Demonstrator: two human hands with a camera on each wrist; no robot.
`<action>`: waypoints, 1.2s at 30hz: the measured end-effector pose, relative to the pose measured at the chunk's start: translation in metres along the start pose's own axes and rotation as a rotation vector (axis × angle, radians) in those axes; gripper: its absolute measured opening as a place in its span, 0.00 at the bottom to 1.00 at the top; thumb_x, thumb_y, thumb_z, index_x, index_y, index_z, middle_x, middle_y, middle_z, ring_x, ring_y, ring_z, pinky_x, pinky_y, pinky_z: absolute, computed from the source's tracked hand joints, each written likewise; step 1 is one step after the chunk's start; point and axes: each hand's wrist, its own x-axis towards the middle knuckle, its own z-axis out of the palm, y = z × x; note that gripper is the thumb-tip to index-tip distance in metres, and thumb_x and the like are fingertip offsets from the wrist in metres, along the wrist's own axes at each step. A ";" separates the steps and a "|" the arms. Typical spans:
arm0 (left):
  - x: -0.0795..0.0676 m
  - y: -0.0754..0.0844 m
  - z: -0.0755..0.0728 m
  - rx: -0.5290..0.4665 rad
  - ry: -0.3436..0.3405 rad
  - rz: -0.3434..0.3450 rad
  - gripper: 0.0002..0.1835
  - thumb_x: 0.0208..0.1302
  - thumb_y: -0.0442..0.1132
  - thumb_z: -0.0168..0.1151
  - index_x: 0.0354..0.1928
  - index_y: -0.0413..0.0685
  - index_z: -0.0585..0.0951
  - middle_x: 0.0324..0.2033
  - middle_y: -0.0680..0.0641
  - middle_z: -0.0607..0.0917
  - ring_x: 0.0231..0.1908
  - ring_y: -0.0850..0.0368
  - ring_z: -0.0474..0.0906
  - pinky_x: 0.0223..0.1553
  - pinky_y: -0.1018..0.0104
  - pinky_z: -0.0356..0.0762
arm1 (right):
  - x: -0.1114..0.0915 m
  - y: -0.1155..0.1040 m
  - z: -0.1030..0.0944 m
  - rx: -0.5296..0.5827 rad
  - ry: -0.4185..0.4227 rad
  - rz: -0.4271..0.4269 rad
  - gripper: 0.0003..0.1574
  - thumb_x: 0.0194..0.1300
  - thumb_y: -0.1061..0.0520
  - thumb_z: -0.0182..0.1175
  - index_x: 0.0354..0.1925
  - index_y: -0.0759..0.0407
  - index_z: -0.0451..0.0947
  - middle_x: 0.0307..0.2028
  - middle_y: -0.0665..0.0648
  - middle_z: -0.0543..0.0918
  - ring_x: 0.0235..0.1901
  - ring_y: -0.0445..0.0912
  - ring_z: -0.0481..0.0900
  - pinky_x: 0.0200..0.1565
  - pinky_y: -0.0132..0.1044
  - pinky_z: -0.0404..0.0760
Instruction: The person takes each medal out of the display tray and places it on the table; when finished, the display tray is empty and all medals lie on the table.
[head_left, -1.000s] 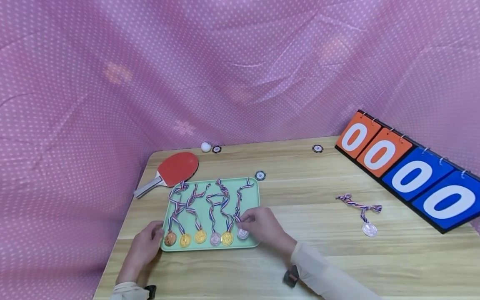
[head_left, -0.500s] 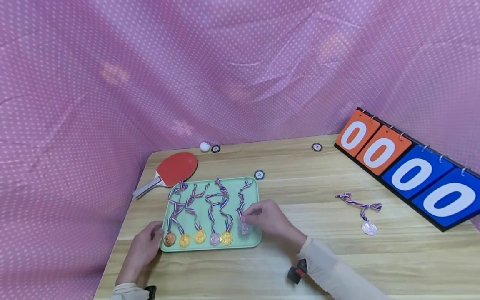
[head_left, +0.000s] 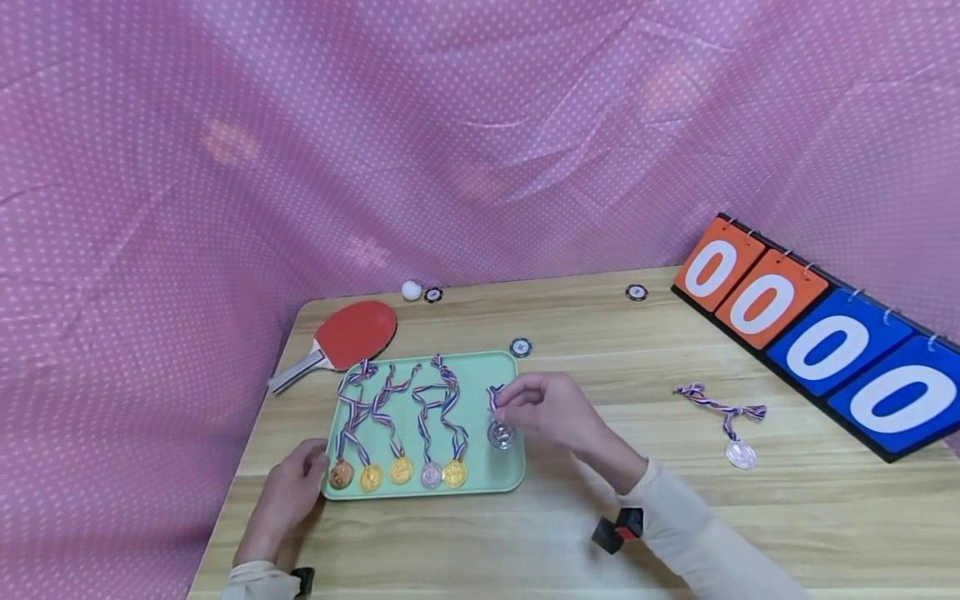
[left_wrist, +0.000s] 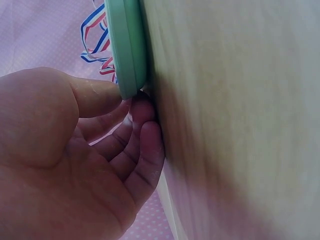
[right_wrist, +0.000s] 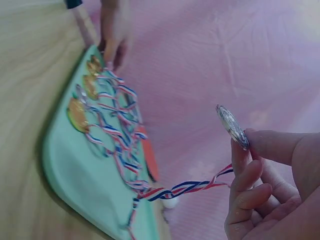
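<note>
My right hand (head_left: 555, 408) pinches a silver medal (head_left: 501, 434) between thumb and fingers, above the right part of the green tray (head_left: 480, 473). The medal shows edge-on in the right wrist view, its striped ribbon (right_wrist: 190, 189) trailing toward the tray. My left hand (head_left: 292, 487) grips the tray's left edge; in the left wrist view the thumb lies on the rim (left_wrist: 125, 60) and fingertips are tucked underneath. Along the tray's near side lie a bronze medal (head_left: 341, 475), several gold medals (head_left: 401, 471) and a silver medal (head_left: 431, 475), ribbons stretched toward the back.
Another silver medal (head_left: 741, 454) lies on the table at right, before a flip scoreboard (head_left: 817, 342) showing zeros. A red table tennis bat (head_left: 356, 335) lies behind the tray's left corner. A white ball (head_left: 412, 290) and poker chips (head_left: 521, 347) lie farther back. Pink cloth surrounds the table.
My right hand has lifted the silver medal from the tray's near right area and moved it right and away from me, its ribbon drawn along. The left hand has stayed at the tray edge.
</note>
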 end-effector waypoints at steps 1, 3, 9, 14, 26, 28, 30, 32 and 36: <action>0.000 0.000 0.000 -0.001 0.002 0.004 0.21 0.76 0.45 0.45 0.66 0.49 0.70 0.52 0.38 0.82 0.54 0.42 0.78 0.55 0.44 0.75 | 0.000 -0.003 -0.004 0.008 0.001 -0.008 0.08 0.56 0.56 0.70 0.36 0.52 0.84 0.31 0.51 0.88 0.33 0.45 0.86 0.41 0.38 0.82; 0.000 0.000 -0.001 -0.003 0.005 0.010 0.21 0.76 0.45 0.45 0.66 0.49 0.71 0.52 0.38 0.82 0.54 0.42 0.78 0.55 0.44 0.75 | -0.001 -0.007 -0.012 0.021 0.003 -0.019 0.09 0.55 0.56 0.71 0.37 0.53 0.84 0.31 0.52 0.88 0.33 0.46 0.86 0.42 0.40 0.83; 0.001 0.000 -0.001 0.001 0.004 0.016 0.21 0.75 0.45 0.45 0.66 0.49 0.71 0.52 0.39 0.83 0.54 0.42 0.78 0.54 0.44 0.75 | 0.002 -0.015 -0.047 0.015 0.049 -0.044 0.13 0.56 0.55 0.71 0.40 0.56 0.84 0.34 0.54 0.89 0.35 0.47 0.86 0.46 0.41 0.83; 0.000 0.000 -0.001 0.005 -0.003 0.006 0.21 0.76 0.45 0.45 0.66 0.49 0.70 0.53 0.38 0.82 0.55 0.42 0.77 0.55 0.43 0.75 | 0.011 -0.022 -0.084 -0.026 0.104 -0.011 0.16 0.56 0.52 0.71 0.43 0.56 0.84 0.39 0.53 0.89 0.40 0.46 0.86 0.57 0.46 0.77; 0.000 -0.002 0.002 0.010 -0.008 0.005 0.21 0.76 0.45 0.44 0.66 0.49 0.70 0.54 0.37 0.82 0.55 0.40 0.77 0.54 0.42 0.75 | 0.010 -0.036 -0.160 -0.337 0.397 -0.068 0.17 0.59 0.42 0.69 0.42 0.49 0.87 0.39 0.48 0.89 0.39 0.38 0.83 0.42 0.36 0.80; 0.000 -0.002 0.003 0.013 -0.008 0.010 0.21 0.76 0.45 0.44 0.66 0.49 0.70 0.54 0.37 0.82 0.56 0.39 0.77 0.55 0.42 0.75 | 0.004 -0.017 -0.166 -0.381 0.401 -0.033 0.17 0.60 0.41 0.67 0.42 0.48 0.87 0.41 0.50 0.89 0.39 0.39 0.83 0.41 0.34 0.80; 0.001 -0.001 0.003 0.011 -0.007 0.016 0.21 0.76 0.45 0.45 0.67 0.49 0.70 0.54 0.37 0.82 0.56 0.39 0.77 0.55 0.42 0.75 | -0.002 0.007 -0.171 -0.406 0.382 0.009 0.18 0.60 0.40 0.67 0.44 0.48 0.86 0.43 0.52 0.89 0.39 0.38 0.83 0.40 0.33 0.80; 0.002 -0.001 0.002 0.010 -0.013 0.003 0.22 0.76 0.45 0.44 0.67 0.49 0.69 0.54 0.37 0.81 0.56 0.39 0.77 0.55 0.42 0.75 | -0.010 0.032 -0.173 -0.421 0.363 0.046 0.19 0.61 0.41 0.66 0.44 0.49 0.86 0.43 0.54 0.89 0.39 0.39 0.84 0.39 0.33 0.80; 0.003 0.000 0.003 0.016 -0.021 -0.023 0.22 0.76 0.45 0.44 0.67 0.49 0.69 0.54 0.37 0.81 0.55 0.41 0.77 0.54 0.42 0.75 | -0.029 0.070 -0.177 -0.417 0.316 0.119 0.18 0.63 0.43 0.65 0.45 0.53 0.85 0.43 0.56 0.89 0.39 0.40 0.84 0.36 0.32 0.81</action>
